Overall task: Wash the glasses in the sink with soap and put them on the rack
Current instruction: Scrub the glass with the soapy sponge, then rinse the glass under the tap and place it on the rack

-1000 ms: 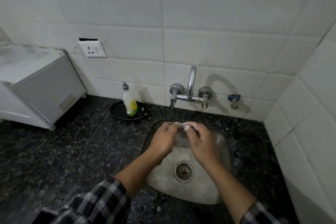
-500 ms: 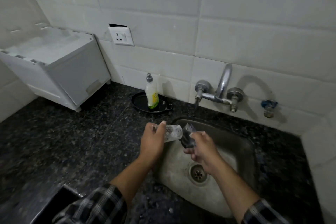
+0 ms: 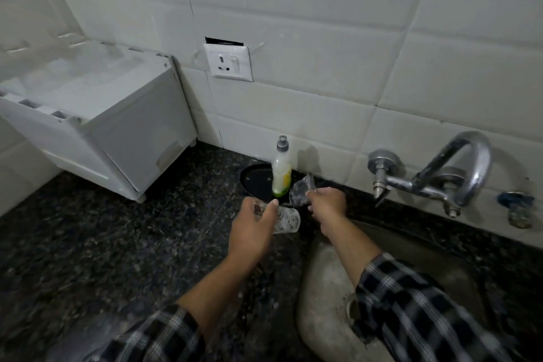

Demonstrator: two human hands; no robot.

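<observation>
Both of your hands have swung left off the sink (image 3: 323, 282) since half a second back, and now hang over the table (image 3: 88, 244) with a glass apiece.

Your left grip (image 3: 252, 228) curls round one glass (image 3: 287, 220). It lies on its side, long axis about level, free end pointing right toward the other hand. Your right grip (image 3: 326, 204) pinches the second glass (image 3: 301, 191) by one end. That glass is tilted up and to the left, just beside the soap bottle (image 3: 281, 169) and over the edge of the black dish (image 3: 254, 181).

The rack (image 3: 97, 114) stands well apart to the upper left, against the wall. Your left grip is the nearer one, so I judge its glass goes first, and you would need to turn it from level before setting it down.

Both glasses are clear and blurred by motion, so I cannot tell whether suds remain, nor which end the right grip holds. The slots on top of the rack are washed out, and its left part is cut off. Your right sleeve (image 3: 411, 303) covers much of the sink floor.
</observation>
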